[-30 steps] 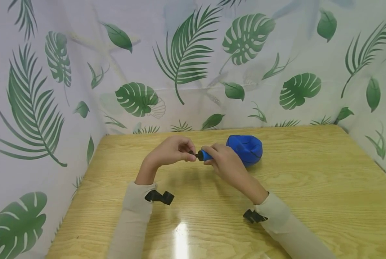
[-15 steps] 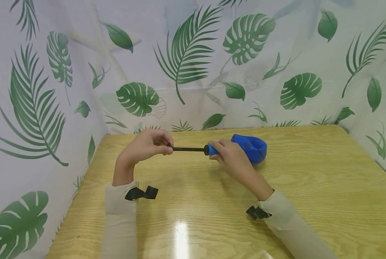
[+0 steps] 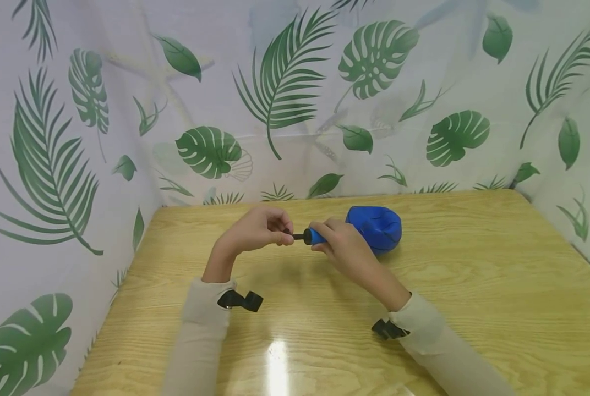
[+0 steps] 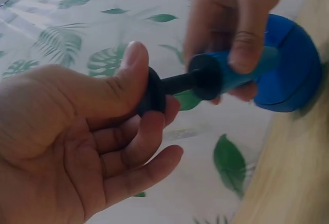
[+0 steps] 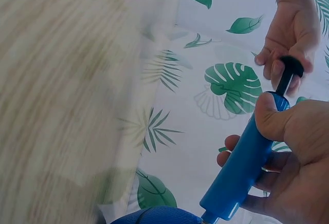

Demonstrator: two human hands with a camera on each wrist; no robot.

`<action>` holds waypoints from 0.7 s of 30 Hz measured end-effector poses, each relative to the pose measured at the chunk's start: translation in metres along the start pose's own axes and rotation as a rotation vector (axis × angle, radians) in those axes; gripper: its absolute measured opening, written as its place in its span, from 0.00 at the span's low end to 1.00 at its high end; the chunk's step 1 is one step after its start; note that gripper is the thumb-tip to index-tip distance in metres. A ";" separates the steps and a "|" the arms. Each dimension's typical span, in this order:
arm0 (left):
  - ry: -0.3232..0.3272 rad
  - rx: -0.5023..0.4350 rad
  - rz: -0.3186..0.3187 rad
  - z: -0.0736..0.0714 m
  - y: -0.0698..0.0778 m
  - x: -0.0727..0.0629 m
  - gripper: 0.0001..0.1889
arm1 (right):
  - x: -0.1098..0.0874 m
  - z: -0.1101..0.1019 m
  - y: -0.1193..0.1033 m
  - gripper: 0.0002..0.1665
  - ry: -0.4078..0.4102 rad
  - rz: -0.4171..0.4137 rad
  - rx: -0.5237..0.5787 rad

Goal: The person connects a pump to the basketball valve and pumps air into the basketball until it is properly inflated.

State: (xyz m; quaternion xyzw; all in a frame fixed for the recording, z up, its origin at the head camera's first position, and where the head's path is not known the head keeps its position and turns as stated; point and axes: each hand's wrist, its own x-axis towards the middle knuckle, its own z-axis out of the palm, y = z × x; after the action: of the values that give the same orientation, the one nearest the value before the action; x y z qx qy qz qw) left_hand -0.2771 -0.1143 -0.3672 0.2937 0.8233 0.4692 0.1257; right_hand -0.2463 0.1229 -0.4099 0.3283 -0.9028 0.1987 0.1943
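Now pump handle (image 4: 154, 91), pinched by L hand (image 3: 255, 228), has been pushed nearly to pump barrel (image 5: 242, 163), gripped by R hand (image 3: 348, 248), w/ dented blue ball (image 3: 381, 228) nr desk (image 3: 478, 269)'s far edge prob. being inflated.

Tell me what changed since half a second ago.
The left hand moved right toward the right hand, sliding the black rod mostly into the blue pump. The right hand, pump and blue ball shifted slightly left. Both hands kept their grips.
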 end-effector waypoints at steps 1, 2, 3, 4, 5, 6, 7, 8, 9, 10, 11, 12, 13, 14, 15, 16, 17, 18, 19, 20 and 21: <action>-0.007 0.000 0.002 0.004 -0.001 0.003 0.03 | 0.000 0.001 0.000 0.20 -0.003 -0.004 -0.006; -0.010 0.002 0.004 0.007 -0.002 0.005 0.04 | -0.001 0.002 0.000 0.20 -0.002 -0.008 -0.013; -0.012 0.005 0.004 0.009 -0.003 0.006 0.04 | -0.001 0.002 0.000 0.20 -0.003 -0.010 -0.020; -0.015 0.012 0.006 0.011 -0.004 0.007 0.04 | -0.001 0.003 0.000 0.20 -0.005 -0.011 -0.028; -0.013 0.016 0.003 0.013 -0.004 0.008 0.04 | -0.001 0.004 0.000 0.20 -0.007 -0.010 -0.035; -0.010 0.019 0.002 0.014 -0.004 0.008 0.04 | -0.001 0.004 0.000 0.20 -0.009 -0.009 -0.043; -0.007 0.021 -0.001 0.014 -0.004 0.009 0.04 | -0.001 0.005 0.000 0.20 -0.009 -0.007 -0.047; -0.002 0.023 -0.004 0.014 -0.004 0.008 0.04 | -0.001 0.004 0.000 0.20 -0.009 -0.005 -0.047; 0.000 0.025 -0.006 0.014 -0.004 0.008 0.04 | -0.001 0.004 0.000 0.20 -0.010 -0.003 -0.045; 0.000 0.027 -0.007 0.013 -0.004 0.008 0.04 | -0.001 0.003 0.000 0.21 -0.013 -0.002 -0.042; 0.000 0.027 -0.009 0.013 -0.003 0.008 0.04 | -0.001 0.002 -0.001 0.21 -0.016 0.000 -0.036; -0.002 0.029 -0.008 0.012 -0.003 0.007 0.04 | 0.000 0.001 -0.001 0.21 -0.018 0.000 -0.031; -0.004 0.026 -0.007 0.011 -0.003 0.007 0.04 | 0.000 0.000 -0.001 0.21 -0.022 0.001 -0.021; -0.007 0.026 -0.005 0.010 -0.003 0.007 0.04 | 0.000 -0.001 0.000 0.21 -0.027 0.002 -0.015; -0.010 0.025 -0.002 0.008 -0.003 0.006 0.05 | 0.001 -0.001 0.001 0.22 -0.031 0.004 -0.007; -0.010 0.022 0.003 0.007 -0.003 0.006 0.05 | 0.001 -0.002 0.002 0.22 -0.035 0.008 -0.002; -0.010 0.016 0.007 0.004 -0.003 0.005 0.05 | 0.001 -0.003 0.004 0.22 -0.038 0.016 0.004; -0.007 0.009 0.011 0.001 -0.002 0.003 0.05 | 0.001 -0.005 0.006 0.23 -0.040 0.026 0.009; -0.001 0.004 0.014 -0.002 -0.002 0.001 0.05 | 0.002 -0.006 0.008 0.23 -0.043 0.038 0.014; 0.009 0.001 0.018 -0.006 -0.002 -0.001 0.05 | 0.001 -0.008 0.011 0.23 -0.042 0.047 0.016; 0.022 -0.005 0.020 -0.010 -0.002 -0.005 0.06 | 0.001 -0.009 0.014 0.23 -0.041 0.059 0.016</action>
State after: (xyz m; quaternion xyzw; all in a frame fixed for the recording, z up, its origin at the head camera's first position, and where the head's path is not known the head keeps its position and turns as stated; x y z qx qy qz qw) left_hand -0.2788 -0.1249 -0.3636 0.2963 0.8204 0.4758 0.1129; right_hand -0.2548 0.1367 -0.4050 0.3070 -0.9143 0.2046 0.1671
